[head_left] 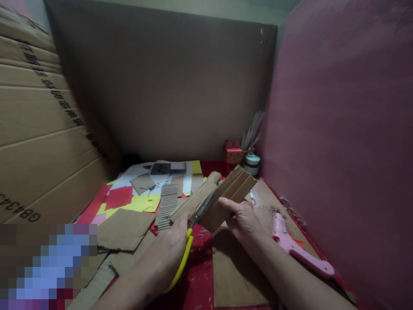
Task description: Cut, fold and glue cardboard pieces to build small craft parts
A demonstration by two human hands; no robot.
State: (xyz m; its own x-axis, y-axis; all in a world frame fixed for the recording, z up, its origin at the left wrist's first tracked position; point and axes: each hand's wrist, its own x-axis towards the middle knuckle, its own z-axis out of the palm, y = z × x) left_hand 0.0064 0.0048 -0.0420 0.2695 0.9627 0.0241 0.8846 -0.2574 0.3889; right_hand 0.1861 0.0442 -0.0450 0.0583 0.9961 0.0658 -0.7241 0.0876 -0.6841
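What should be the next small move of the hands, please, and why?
Probably the left hand should gently close the scissors on the cardboard piece: their blades seem to lie along its left edge, and the right hand already grips it, thumb on top, so it should stay steady.

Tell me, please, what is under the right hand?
Below the right hand, which holds a corrugated cardboard piece, a flat cardboard sheet lies on a red surface. The hand and forearm cover part of the sheet, so its full outline cannot be seen.
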